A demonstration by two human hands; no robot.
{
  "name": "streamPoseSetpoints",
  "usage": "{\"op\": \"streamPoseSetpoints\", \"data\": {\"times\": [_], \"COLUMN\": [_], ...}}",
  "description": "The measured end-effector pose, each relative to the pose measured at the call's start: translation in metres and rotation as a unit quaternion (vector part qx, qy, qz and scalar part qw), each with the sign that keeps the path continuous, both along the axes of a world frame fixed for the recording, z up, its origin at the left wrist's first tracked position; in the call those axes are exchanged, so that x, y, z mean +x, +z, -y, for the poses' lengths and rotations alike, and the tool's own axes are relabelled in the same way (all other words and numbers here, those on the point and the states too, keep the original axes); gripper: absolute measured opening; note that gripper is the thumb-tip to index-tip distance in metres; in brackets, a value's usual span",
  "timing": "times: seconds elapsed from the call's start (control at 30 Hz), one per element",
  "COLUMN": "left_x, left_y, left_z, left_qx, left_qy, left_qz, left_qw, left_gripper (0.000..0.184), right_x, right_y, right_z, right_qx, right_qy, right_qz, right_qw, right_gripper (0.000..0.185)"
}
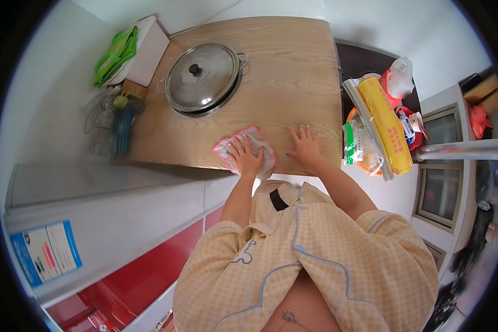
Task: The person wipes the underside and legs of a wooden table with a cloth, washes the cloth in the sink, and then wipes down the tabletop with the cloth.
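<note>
A pink-edged cleaning cloth (pixel 267 154) lies crumpled at the front edge of the wooden table (pixel 288 66), part of it hanging over. My left hand (pixel 246 157) presses flat on top of it, fingers spread; the cloth's underside is hidden. To the right, my right hand (pixel 304 145) rests palm down on the bare wood, fingers apart and nothing in them. Farther back on the left stands a wide lidded pan (pixel 202 77) with a glass lid and black knob, apart from both hands.
On the left, a white box (pixel 146 50) carries green items, with glassware (pixel 102 119) in front. A dark stand (pixel 359 58) at the right holds a yellow box of wrap (pixel 384 124) and several packages. The refrigerator-like white cabinet (pixel 122 216) borders the front left.
</note>
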State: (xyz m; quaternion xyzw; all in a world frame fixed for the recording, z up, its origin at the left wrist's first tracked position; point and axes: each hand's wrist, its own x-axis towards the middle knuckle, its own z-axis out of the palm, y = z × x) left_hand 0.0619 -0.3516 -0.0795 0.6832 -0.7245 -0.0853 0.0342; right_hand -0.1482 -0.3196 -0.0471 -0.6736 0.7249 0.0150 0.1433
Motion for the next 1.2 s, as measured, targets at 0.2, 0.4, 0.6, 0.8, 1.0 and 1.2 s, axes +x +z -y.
{"op": "streamPoseSetpoints", "data": {"times": [0.2, 0.4, 0.6, 0.8, 1.0, 1.2], "left_x": [0.016, 0.022, 0.022, 0.026, 0.032, 0.043], "left_y": [-0.007, -0.004, 0.002, -0.007, -0.013, -0.007], "left_z": [0.088, 0.157, 0.196, 0.191, 0.139, 0.046], "left_qx": [-0.027, -0.027, -0.049, -0.065, -0.077, -0.064], "left_qy": [-0.086, -0.22, -0.339, -0.347, -0.255, -0.16], "left_qz": [0.018, -0.026, -0.08, -0.068, -0.025, -0.001], "left_qw": [0.996, 0.975, 0.936, 0.933, 0.964, 0.985], "left_gripper": [0.073, 0.074, 0.072, 0.069, 0.063, 0.064], "right_x": [0.022, 0.024, 0.027, 0.026, 0.024, 0.022], "right_y": [0.005, 0.008, 0.0, -0.012, -0.015, -0.002], "right_z": [0.021, 0.025, 0.024, 0.018, 0.022, 0.021], "right_qx": [0.047, 0.06, 0.055, 0.009, 0.023, 0.077], "right_qy": [-0.052, -0.072, -0.082, -0.073, -0.063, -0.032], "right_qz": [-0.002, 0.003, 0.001, -0.009, -0.014, -0.015], "right_qw": [0.998, 0.996, 0.995, 0.997, 0.998, 0.996], "right_gripper": [0.1, 0.104, 0.106, 0.108, 0.107, 0.097]}}
